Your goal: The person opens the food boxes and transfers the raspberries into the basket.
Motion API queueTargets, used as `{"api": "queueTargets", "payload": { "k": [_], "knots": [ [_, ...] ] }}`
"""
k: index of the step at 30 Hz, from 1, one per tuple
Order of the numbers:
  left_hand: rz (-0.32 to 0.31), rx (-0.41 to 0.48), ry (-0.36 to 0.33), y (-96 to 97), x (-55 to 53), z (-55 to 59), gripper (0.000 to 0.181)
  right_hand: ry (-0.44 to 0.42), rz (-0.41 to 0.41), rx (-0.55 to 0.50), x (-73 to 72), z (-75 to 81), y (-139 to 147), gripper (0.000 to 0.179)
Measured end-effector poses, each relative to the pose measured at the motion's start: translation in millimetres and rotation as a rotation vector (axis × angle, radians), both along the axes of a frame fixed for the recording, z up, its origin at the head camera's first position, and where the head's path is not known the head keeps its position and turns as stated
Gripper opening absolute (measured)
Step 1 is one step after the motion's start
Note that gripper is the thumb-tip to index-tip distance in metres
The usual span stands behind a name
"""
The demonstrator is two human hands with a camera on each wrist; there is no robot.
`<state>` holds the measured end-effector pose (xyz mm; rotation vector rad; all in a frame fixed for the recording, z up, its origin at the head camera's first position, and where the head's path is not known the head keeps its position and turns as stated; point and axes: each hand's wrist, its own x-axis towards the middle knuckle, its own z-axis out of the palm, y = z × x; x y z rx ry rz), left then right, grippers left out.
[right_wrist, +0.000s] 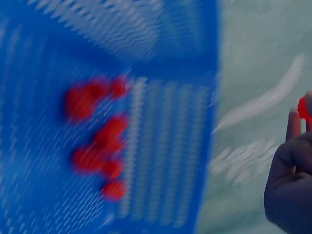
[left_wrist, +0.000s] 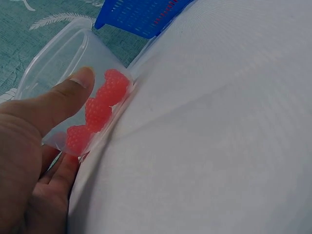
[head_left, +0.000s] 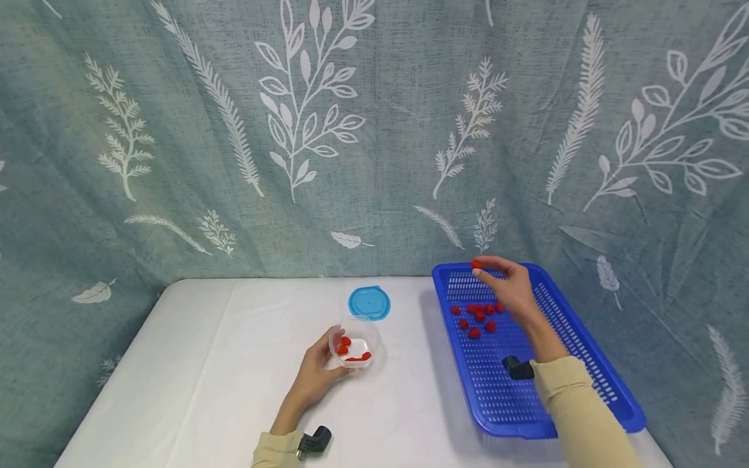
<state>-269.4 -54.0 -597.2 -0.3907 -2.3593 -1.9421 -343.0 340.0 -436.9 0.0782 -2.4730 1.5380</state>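
My left hand (head_left: pixel 319 369) grips a clear plastic container (head_left: pixel 367 333) from its left side, the thumb along the near wall. Several raspberries (left_wrist: pixel 99 113) lie in the bottom of it, seen through the wall in the left wrist view. Over the far end of a blue basket (head_left: pixel 473 383), my right hand (head_left: pixel 512 286) pinches one raspberry (head_left: pixel 476 264) between thumb and fingertips. More raspberries (head_left: pixel 474 333) lie loose on the basket floor, toward its far end. The right wrist view is blurred and shows the pinched raspberry only at its right edge.
A light-blue round lid (head_left: pixel 369 303) lies flat on the white table (head_left: pixel 205 370), just beyond the container. A green leaf-print cloth (head_left: pixel 398 162) hangs behind the table. The basket stands at the table's right side with raised slotted walls.
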Motion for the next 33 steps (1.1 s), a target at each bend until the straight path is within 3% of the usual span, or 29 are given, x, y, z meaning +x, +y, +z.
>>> {"api": "queueTargets", "payload": {
  "k": [5,7,10,17,26,28,33],
  "knots": [
    [0.002,0.005,0.0,0.0,-1.7,-1.2,0.085,-0.051,-0.151,0.085,-16.0,-29.9,33.2,0.041],
    [0.001,0.007,0.005,0.4,-2.6,-0.6,0.085,-0.058,-0.164,0.122,-20.3,-40.4,45.2,0.038],
    [0.0,0.008,0.006,0.8,-3.0,0.3,0.085,-0.054,-0.139,0.169,-24.2,-53.0,59.8,0.035],
    [0.003,-0.001,-0.004,1.0,-0.4,-0.5,0.085,-0.089,0.013,0.248,-26.0,-75.9,81.8,0.032],
    [0.008,0.009,-0.005,0.1,1.0,-1.8,0.085,-0.262,0.167,0.281,-19.8,-94.4,95.6,0.036],
    [0.008,0.011,-0.009,0.2,0.6,-1.8,0.085,-0.285,0.181,0.292,-18.7,-98.7,98.7,0.036],
    [0.005,0.033,-0.009,0.4,-0.8,0.3,0.085,-0.359,0.125,0.293,-15.7,-106.5,100.9,0.044]
  ]
}}
